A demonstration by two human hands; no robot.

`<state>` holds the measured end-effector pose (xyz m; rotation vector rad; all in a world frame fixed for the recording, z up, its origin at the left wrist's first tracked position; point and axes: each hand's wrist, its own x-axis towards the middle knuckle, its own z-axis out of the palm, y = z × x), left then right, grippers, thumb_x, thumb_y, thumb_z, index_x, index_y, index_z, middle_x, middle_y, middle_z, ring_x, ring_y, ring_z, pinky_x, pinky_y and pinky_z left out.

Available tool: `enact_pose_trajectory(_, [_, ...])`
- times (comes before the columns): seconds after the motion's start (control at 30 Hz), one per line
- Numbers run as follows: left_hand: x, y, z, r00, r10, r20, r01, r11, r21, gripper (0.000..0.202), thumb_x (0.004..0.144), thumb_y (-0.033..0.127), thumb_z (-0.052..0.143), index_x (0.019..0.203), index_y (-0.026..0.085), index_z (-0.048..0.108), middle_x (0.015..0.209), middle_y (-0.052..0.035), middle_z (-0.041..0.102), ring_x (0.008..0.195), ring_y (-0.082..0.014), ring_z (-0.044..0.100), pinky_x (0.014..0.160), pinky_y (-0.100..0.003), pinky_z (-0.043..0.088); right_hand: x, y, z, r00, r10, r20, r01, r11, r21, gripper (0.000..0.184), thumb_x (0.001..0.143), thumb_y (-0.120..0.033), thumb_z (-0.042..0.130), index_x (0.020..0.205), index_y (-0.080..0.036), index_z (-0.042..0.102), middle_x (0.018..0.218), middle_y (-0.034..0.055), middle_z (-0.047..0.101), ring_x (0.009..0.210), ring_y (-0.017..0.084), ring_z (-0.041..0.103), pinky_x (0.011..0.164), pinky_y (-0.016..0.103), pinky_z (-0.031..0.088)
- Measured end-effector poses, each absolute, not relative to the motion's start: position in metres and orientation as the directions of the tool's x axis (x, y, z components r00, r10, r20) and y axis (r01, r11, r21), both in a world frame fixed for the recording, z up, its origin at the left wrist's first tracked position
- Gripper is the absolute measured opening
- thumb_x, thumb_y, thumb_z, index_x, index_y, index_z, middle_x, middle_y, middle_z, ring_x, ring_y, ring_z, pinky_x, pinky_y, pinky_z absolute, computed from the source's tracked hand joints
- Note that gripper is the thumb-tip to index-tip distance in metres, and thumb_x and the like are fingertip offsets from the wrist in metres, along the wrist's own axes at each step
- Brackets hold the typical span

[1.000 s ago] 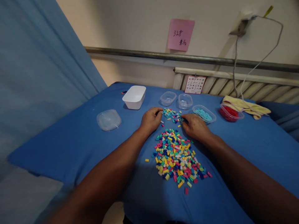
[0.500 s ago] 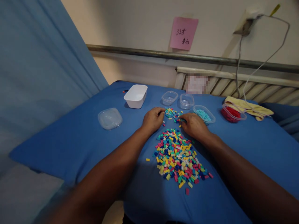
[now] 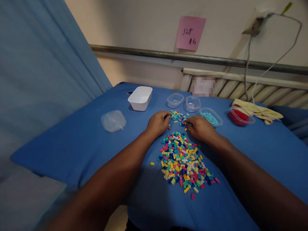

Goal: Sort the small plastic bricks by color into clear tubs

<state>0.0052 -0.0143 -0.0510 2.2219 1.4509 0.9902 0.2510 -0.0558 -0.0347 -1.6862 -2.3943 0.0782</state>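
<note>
On the blue cloth, a large heap of small coloured toy bricks (image 3: 183,160) lies between my forearms. Beyond it is a smaller cluster of bricks (image 3: 177,116), flanked by both hands. My left hand (image 3: 158,123) rests at the cluster's left edge, fingers curled together and thumb toward the bricks; anything inside is hidden. At the right edge, my right hand (image 3: 201,128) has its fingers bent in a pinch among the bricks, and I cannot make out what is in them. A clear tub of turquoise bricks (image 3: 210,117) stands just beyond my right hand.
A white container (image 3: 140,98) and a clear lid (image 3: 114,121) are on the left. Two clear tubs (image 3: 175,100) stand at the back. Farther right, a tub of red pieces (image 3: 240,116) touches a yellow cloth (image 3: 257,110). A cable (image 3: 247,70) hangs down the wall.
Both hands stay at the small cluster with almost the same finger pose. The view has shifted very slightly; nothing else has visibly moved.
</note>
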Motion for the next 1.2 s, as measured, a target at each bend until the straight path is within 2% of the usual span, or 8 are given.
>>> enact_pose_trajectory(0.17, [0.005,-0.015,-0.049,0.249,0.896,0.367,0.687,-0.43,0.585,0.028,0.102,0.023,0.062,0.121,0.024,0.083,0.122,-0.0058,0.084,0.115,-0.0248,0.077,0.111,-0.038,0.059,0.253,-0.058,-0.03,-0.346,0.932,0.109,0.925,0.358,-0.128,0.037,0.099,-0.019,0.059,0.125,-0.014,0.083,0.117,0.018,0.083,0.111,0.033,0.076,0.098,0.039,0.054])
enact_pose_trajectory(0.4, [0.005,-0.016,-0.05,0.247,0.898,0.364,0.683,-0.428,0.592,0.028,0.102,0.023,0.062,0.121,0.023,0.083,0.122,-0.0059,0.084,0.115,-0.0253,0.077,0.107,-0.038,0.06,0.252,-0.062,-0.026,-0.415,0.905,0.096,0.9,0.424,-0.102,0.035,0.1,-0.015,0.056,0.121,-0.019,0.083,0.12,0.013,0.083,0.115,0.029,0.075,0.102,0.035,0.051])
enact_pose_trajectory(0.63, [0.005,-0.017,-0.05,0.249,0.896,0.367,0.694,-0.43,0.578,0.027,0.102,0.022,0.062,0.12,0.023,0.083,0.123,-0.0056,0.084,0.115,-0.0249,0.077,0.108,-0.038,0.059,0.255,-0.056,-0.034,-0.363,0.923,0.126,0.922,0.375,-0.093,0.035,0.101,-0.014,0.055,0.121,-0.014,0.083,0.118,0.018,0.083,0.109,0.03,0.077,0.093,0.034,0.054])
enact_pose_trajectory(0.77, [0.005,-0.018,-0.048,0.246,0.896,0.369,0.694,-0.429,0.579,0.027,0.103,0.023,0.062,0.121,0.023,0.083,0.123,-0.0054,0.084,0.116,-0.0245,0.077,0.108,-0.037,0.059,0.253,-0.058,-0.032,-0.378,0.914,0.146,0.91,0.396,-0.123,0.034,0.098,-0.012,0.057,0.116,-0.018,0.085,0.118,0.0131,0.084,0.112,0.028,0.078,0.097,0.033,0.054])
enact_pose_trajectory(0.87, [0.004,-0.019,-0.047,0.241,0.896,0.372,0.691,-0.428,0.583,0.028,0.103,0.022,0.062,0.12,0.022,0.083,0.123,-0.0061,0.084,0.116,-0.0252,0.077,0.107,-0.038,0.059,0.26,-0.059,-0.022,-0.333,0.909,0.251,0.889,0.391,-0.237,0.034,0.094,-0.014,0.06,0.115,-0.021,0.086,0.118,0.0094,0.086,0.109,0.026,0.079,0.098,0.033,0.057])
enact_pose_trajectory(0.97, [0.004,-0.019,-0.047,0.226,0.903,0.365,0.68,-0.415,0.604,0.028,0.102,0.022,0.062,0.12,0.022,0.083,0.123,-0.0059,0.084,0.116,-0.0251,0.078,0.106,-0.037,0.06,0.278,-0.057,-0.007,-0.193,0.923,0.332,0.842,0.329,-0.427,0.03,0.091,-0.021,0.065,0.11,-0.022,0.087,0.104,0.0068,0.087,0.092,0.024,0.08,0.087,0.033,0.06])
enact_pose_trajectory(1.07, [0.003,-0.02,-0.046,0.212,0.909,0.36,0.668,-0.403,0.625,0.028,0.101,0.021,0.062,0.12,0.022,0.083,0.122,-0.0054,0.085,0.114,-0.0246,0.078,0.105,-0.036,0.06,0.303,-0.054,0.005,-0.053,0.958,0.283,0.811,0.207,-0.548,0.028,0.089,-0.028,0.067,0.108,-0.022,0.087,0.092,0.0053,0.086,0.076,0.022,0.077,0.073,0.032,0.059])
enact_pose_trajectory(1.2, [0.002,-0.019,-0.046,0.192,0.914,0.356,0.648,-0.391,0.654,0.029,0.101,0.023,0.062,0.119,0.022,0.084,0.121,-0.0054,0.085,0.111,-0.0245,0.079,0.106,-0.036,0.06,0.332,-0.051,0.011,0.076,0.96,0.271,0.773,0.115,-0.624,0.028,0.085,-0.032,0.069,0.104,-0.02,0.086,0.089,0.0068,0.085,0.072,0.022,0.075,0.066,0.032,0.058])
